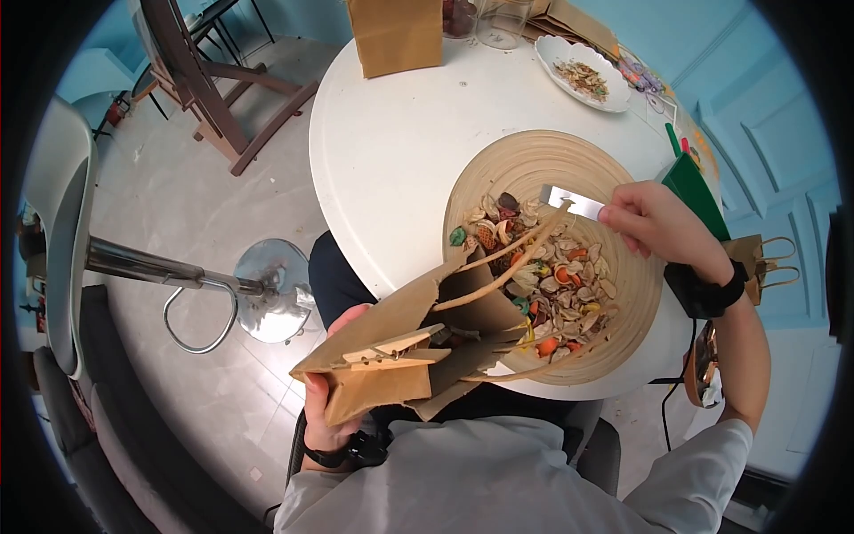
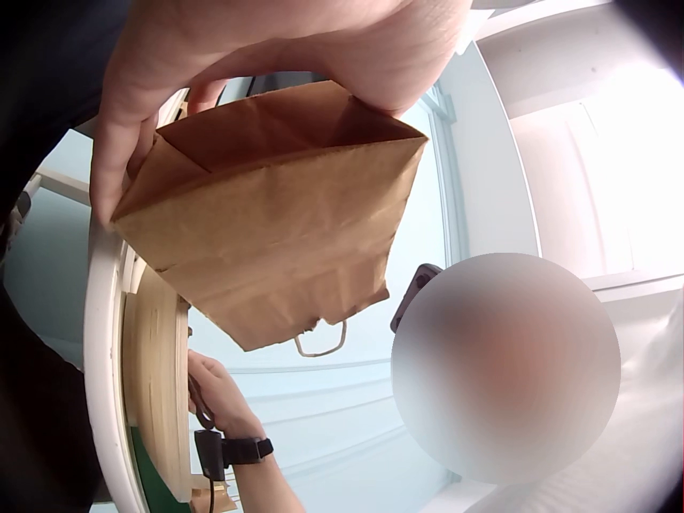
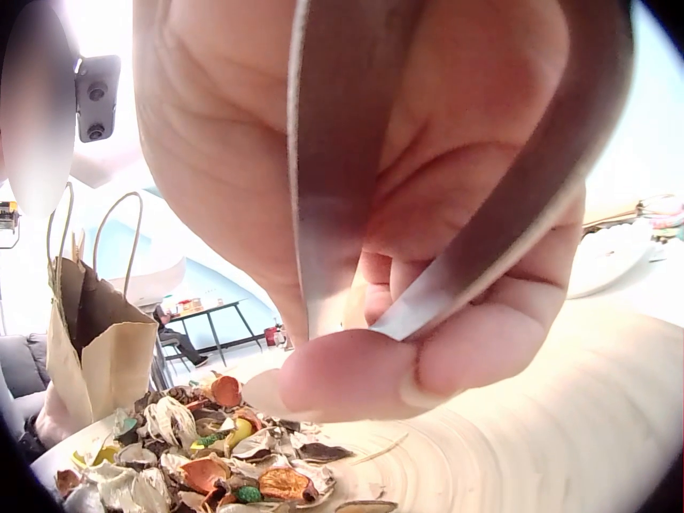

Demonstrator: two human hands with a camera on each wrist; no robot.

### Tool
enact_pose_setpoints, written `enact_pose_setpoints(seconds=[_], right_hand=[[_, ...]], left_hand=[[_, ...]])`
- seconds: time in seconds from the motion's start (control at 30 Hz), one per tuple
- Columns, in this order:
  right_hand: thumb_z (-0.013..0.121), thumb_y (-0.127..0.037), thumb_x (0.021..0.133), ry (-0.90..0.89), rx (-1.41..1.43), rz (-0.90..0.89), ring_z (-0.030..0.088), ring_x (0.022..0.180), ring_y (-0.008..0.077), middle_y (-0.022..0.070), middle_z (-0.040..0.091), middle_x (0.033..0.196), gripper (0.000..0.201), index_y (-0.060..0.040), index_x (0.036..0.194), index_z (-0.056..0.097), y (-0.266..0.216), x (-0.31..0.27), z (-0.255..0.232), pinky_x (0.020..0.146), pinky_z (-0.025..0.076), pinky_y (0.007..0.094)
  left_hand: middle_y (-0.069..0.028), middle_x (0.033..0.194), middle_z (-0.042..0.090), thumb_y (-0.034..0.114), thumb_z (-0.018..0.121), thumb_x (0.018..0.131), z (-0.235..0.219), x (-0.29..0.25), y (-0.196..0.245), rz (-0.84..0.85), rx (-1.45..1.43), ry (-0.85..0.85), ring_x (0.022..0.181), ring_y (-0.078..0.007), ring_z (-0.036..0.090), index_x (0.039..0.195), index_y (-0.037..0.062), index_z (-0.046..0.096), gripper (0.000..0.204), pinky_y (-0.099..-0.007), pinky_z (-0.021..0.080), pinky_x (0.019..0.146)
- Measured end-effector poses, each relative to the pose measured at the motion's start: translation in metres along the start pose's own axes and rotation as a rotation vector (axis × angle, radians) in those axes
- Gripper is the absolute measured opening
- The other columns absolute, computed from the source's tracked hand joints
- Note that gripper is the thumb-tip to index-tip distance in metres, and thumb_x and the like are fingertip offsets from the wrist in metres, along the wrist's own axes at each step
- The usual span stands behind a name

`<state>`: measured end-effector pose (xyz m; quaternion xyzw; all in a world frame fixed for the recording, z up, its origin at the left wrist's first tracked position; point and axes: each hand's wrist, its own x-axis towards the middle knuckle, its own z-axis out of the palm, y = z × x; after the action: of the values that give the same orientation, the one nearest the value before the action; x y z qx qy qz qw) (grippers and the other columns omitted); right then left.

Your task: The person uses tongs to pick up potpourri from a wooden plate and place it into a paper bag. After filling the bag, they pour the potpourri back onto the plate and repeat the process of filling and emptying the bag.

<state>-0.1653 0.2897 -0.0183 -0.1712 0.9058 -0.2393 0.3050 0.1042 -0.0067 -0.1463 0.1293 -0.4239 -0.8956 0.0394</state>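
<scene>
My left hand (image 1: 325,418) grips the bottom end of a brown paper bag (image 1: 378,383) with twisted handles. The bag lies tipped over, its mouth facing a round wooden plate (image 1: 525,160), and a wooden clothespin (image 1: 391,349) shows on its side. On the plate spreads a pile of potpourri (image 1: 569,285): dried petals with orange, green and yellow pieces. My right hand (image 1: 663,222) pinches metal tongs (image 1: 574,201) between thumb and fingers above the plate's right part. In the right wrist view the two metal strips (image 3: 347,139) converge at the fingertips.
A white dish (image 1: 614,98) with small dried bits stands at the back of the white table (image 1: 382,178). Near it are a brown paper box (image 1: 396,40) and a glass jar (image 1: 503,25). A green container (image 1: 698,196) and a small paper bag (image 1: 747,267) are at the right.
</scene>
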Motion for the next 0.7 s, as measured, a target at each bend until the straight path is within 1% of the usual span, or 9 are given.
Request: enact_pose_setpoints(seconds=[0.17, 0.27, 0.43, 0.7], right_hand=[[0.060, -0.032, 0.098, 0.010, -0.003, 0.017, 0.051, 0.047, 0.0083, 0.0005, 0.053, 0.054, 0.039, -0.0029, 0.072, 0.055, 0.000, 0.000, 0.000, 0.046, 0.040, 0.0256], [0.061, -0.034, 0.097, 0.039, -0.058, 0.008, 0.052, 0.047, 0.0085, 0.0008, 0.053, 0.055, 0.040, -0.0030, 0.072, 0.055, 0.003, 0.005, 0.004, 0.046, 0.040, 0.0252], [0.063, -0.033, 0.095, -0.025, -0.019, 0.010, 0.052, 0.046, 0.0086, 0.0012, 0.054, 0.056, 0.040, -0.0024, 0.071, 0.054, -0.003, 0.011, 0.008, 0.044, 0.040, 0.0255], [0.062, -0.029, 0.096, -0.034, 0.018, 0.012, 0.052, 0.046, 0.0082, 0.0006, 0.053, 0.054, 0.037, -0.0020, 0.072, 0.056, 0.000, 0.010, 0.008, 0.043, 0.040, 0.0253]], left_hand=[[-0.0195, 0.146, 0.042, 0.072, 0.060, 0.081, -0.001, -0.001, -0.001, -0.006, -0.013, 0.003, 0.134, -0.0292, 0.046, 0.149, -0.0049, 0.024, 0.108, -0.0410, 0.038, 0.112], [-0.0195, 0.146, 0.042, 0.072, 0.060, 0.081, -0.001, -0.001, 0.001, -0.004, 0.003, 0.005, 0.134, -0.0292, 0.045, 0.148, -0.0049, 0.025, 0.108, -0.0410, 0.038, 0.112], [-0.0193, 0.145, 0.043, 0.072, 0.060, 0.081, 0.000, -0.001, 0.001, -0.014, 0.000, 0.005, 0.134, -0.0288, 0.046, 0.148, -0.0047, 0.025, 0.108, -0.0407, 0.038, 0.111], [-0.0189, 0.145, 0.043, 0.071, 0.061, 0.081, -0.004, -0.001, -0.002, -0.010, -0.012, 0.009, 0.134, -0.0284, 0.046, 0.148, -0.0045, 0.025, 0.107, -0.0404, 0.039, 0.111]])
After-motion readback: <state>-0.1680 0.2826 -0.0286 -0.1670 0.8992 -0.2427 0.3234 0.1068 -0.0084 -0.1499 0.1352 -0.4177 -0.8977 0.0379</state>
